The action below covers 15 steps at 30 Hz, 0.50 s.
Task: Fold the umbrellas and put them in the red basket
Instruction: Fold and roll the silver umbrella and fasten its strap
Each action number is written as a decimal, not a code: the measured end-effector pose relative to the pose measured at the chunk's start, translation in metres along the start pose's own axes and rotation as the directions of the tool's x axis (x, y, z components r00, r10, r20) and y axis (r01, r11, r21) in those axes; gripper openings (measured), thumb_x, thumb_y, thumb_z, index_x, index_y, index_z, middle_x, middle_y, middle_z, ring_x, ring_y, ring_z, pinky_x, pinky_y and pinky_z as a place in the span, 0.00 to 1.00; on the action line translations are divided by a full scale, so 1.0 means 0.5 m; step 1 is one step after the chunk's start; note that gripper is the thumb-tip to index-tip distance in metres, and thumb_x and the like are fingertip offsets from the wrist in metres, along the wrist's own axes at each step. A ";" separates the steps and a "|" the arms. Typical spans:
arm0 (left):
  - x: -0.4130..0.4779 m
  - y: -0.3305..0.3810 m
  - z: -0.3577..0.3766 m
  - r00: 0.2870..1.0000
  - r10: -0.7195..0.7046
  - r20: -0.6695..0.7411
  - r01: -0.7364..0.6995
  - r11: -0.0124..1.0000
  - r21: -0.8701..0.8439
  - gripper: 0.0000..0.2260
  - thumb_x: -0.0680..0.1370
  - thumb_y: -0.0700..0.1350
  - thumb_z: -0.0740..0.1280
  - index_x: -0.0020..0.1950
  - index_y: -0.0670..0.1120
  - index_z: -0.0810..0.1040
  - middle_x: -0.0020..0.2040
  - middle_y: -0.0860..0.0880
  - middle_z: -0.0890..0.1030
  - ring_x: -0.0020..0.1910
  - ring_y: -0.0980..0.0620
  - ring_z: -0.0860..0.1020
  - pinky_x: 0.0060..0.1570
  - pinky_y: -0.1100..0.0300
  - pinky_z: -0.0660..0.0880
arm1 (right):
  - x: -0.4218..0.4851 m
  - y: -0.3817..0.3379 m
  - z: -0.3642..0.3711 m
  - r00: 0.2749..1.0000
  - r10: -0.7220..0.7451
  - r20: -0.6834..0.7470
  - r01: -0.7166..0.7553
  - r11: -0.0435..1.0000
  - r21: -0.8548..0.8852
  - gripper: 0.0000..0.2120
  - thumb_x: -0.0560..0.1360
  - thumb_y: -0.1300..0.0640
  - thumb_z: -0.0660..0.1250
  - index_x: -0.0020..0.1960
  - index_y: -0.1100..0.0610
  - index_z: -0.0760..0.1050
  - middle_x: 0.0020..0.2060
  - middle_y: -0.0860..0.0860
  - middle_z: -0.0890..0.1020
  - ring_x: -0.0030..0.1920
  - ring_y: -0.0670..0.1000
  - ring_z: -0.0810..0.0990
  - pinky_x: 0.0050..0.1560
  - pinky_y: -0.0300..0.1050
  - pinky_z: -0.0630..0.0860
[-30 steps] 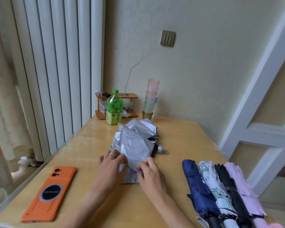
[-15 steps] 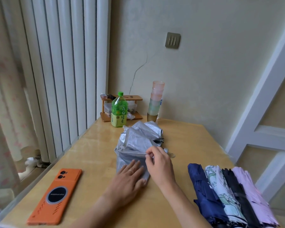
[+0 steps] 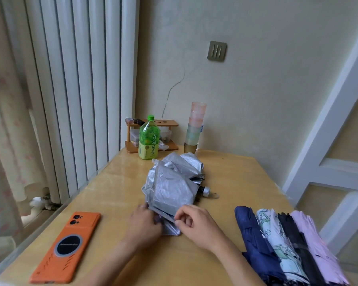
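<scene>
A crumpled silver umbrella [image 3: 174, 186] lies in the middle of the wooden table [image 3: 236, 182], its silver cap and loop pointing right. My left hand [image 3: 145, 223] rests on its near left corner, fingers on the fabric. My right hand [image 3: 196, 221] pinches a fold at the near edge between thumb and fingers. Several collapsed umbrellas lie side by side at the right: a navy umbrella [image 3: 256, 244], a white patterned umbrella [image 3: 277, 244], a black umbrella [image 3: 296, 242] and a lilac umbrella [image 3: 314, 242]. No red basket is in view.
An orange phone [image 3: 68, 246] lies at the near left. A green tea bottle [image 3: 148, 139], a small wooden rack [image 3: 151, 133] and a stack of plastic cups [image 3: 194, 126] stand at the table's far edge by the wall. A radiator [image 3: 74, 89] runs along the left.
My right hand has drawn back from the umbrella's middle to its near edge, pinching a fold. My left hand has shifted slightly left onto the near corner. The camera tilted a little.
</scene>
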<state>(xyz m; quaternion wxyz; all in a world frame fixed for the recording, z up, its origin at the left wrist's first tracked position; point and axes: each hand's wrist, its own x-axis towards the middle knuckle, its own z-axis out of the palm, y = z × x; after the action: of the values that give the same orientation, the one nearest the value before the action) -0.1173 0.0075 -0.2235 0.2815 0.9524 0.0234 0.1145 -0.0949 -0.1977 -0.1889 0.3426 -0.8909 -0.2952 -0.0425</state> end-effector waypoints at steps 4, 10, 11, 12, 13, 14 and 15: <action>0.003 -0.006 -0.033 0.834 -0.272 -0.480 0.184 0.958 -0.222 0.11 0.65 0.33 0.66 0.45 0.45 0.78 0.43 0.47 0.74 0.47 0.39 0.73 0.49 0.48 0.69 | 0.006 0.022 -0.009 0.989 0.061 -0.137 -0.069 0.996 -0.054 0.05 0.76 0.60 0.68 0.48 0.51 0.77 0.45 0.42 0.75 0.40 0.45 0.76 0.45 0.33 0.72; 0.014 -0.009 -0.020 0.919 0.359 -0.166 -0.352 0.933 0.072 0.17 0.69 0.44 0.64 0.57 0.53 0.78 0.57 0.55 0.76 0.59 0.52 0.72 0.57 0.55 0.71 | 0.029 0.052 0.018 0.996 0.072 0.052 -0.060 0.977 -0.206 0.13 0.76 0.56 0.71 0.60 0.51 0.81 0.56 0.46 0.77 0.59 0.46 0.74 0.59 0.26 0.65; 0.018 -0.009 -0.013 0.909 0.410 -0.067 -0.398 0.906 0.145 0.19 0.69 0.48 0.63 0.60 0.55 0.78 0.60 0.57 0.76 0.63 0.54 0.71 0.60 0.56 0.69 | 0.031 0.051 0.024 0.997 0.062 0.038 -0.052 0.974 -0.219 0.12 0.76 0.56 0.70 0.59 0.51 0.82 0.55 0.47 0.79 0.59 0.47 0.75 0.60 0.30 0.68; 0.019 -0.008 -0.004 0.902 0.432 -0.009 -0.421 0.883 0.207 0.20 0.70 0.51 0.64 0.62 0.56 0.77 0.61 0.58 0.76 0.65 0.56 0.71 0.62 0.56 0.68 | 0.032 0.049 0.028 0.999 0.052 0.008 -0.048 0.972 -0.231 0.10 0.77 0.57 0.69 0.57 0.51 0.83 0.53 0.47 0.80 0.57 0.48 0.76 0.59 0.36 0.72; 0.020 -0.005 0.003 0.898 0.440 0.018 -0.431 0.868 0.246 0.20 0.69 0.52 0.64 0.62 0.58 0.77 0.61 0.60 0.76 0.66 0.56 0.71 0.62 0.55 0.68 | 0.033 0.047 0.029 0.999 0.046 -0.023 -0.050 0.968 -0.245 0.09 0.77 0.57 0.67 0.54 0.52 0.84 0.50 0.47 0.81 0.54 0.48 0.77 0.57 0.42 0.76; 0.022 -0.005 0.008 0.897 0.442 0.024 -0.432 0.862 0.265 0.20 0.68 0.54 0.65 0.60 0.58 0.77 0.59 0.61 0.77 0.64 0.56 0.73 0.61 0.55 0.69 | 0.033 0.042 0.029 0.998 0.036 -0.054 -0.049 0.965 -0.257 0.08 0.77 0.56 0.66 0.51 0.52 0.83 0.46 0.47 0.80 0.50 0.49 0.78 0.53 0.48 0.77; 0.024 -0.004 0.011 0.897 0.441 0.014 -0.427 0.861 0.276 0.19 0.67 0.54 0.66 0.58 0.59 0.77 0.57 0.61 0.78 0.62 0.56 0.74 0.60 0.54 0.70 | 0.033 0.039 0.028 0.997 0.021 -0.079 -0.041 0.964 -0.262 0.08 0.77 0.56 0.64 0.48 0.53 0.82 0.43 0.47 0.80 0.47 0.49 0.77 0.49 0.51 0.77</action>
<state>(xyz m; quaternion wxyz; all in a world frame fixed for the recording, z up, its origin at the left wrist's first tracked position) -0.1044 0.0076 -0.2267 0.1144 0.9595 -0.1691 0.1941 -0.0725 -0.1920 -0.2063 0.2325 -0.9308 -0.2600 -0.1096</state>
